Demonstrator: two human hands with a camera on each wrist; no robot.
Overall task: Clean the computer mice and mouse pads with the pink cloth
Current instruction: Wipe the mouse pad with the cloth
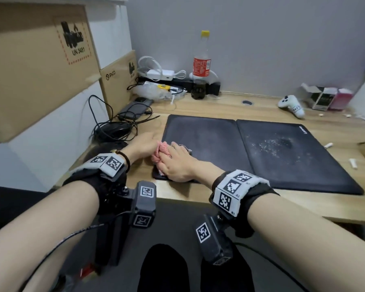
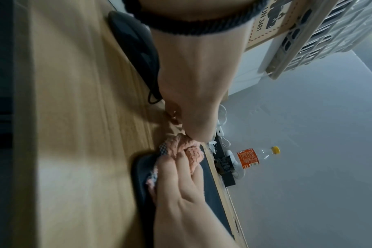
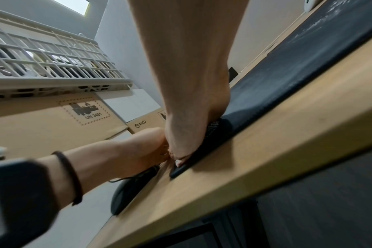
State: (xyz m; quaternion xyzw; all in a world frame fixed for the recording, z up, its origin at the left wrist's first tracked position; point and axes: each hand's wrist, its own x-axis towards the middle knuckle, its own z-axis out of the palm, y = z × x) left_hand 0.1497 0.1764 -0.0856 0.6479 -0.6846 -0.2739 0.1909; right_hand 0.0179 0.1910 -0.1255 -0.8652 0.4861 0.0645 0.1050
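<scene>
Two black mouse pads lie side by side on the wooden desk: the left pad and the right pad, which carries white dust. The pink cloth is bunched on the left pad's near left corner. My right hand lies on the cloth with its fingers bent over the bunch. My left hand pinches the cloth's left end. One black mouse sits among tangled cables. A second mouse lies under my left wrist, mostly hidden in the head view.
Cardboard boxes are stacked along the left wall. A phone, chargers and a soda bottle stand at the back. A white game controller and small boxes are at the back right. White scraps dot the desk's right side.
</scene>
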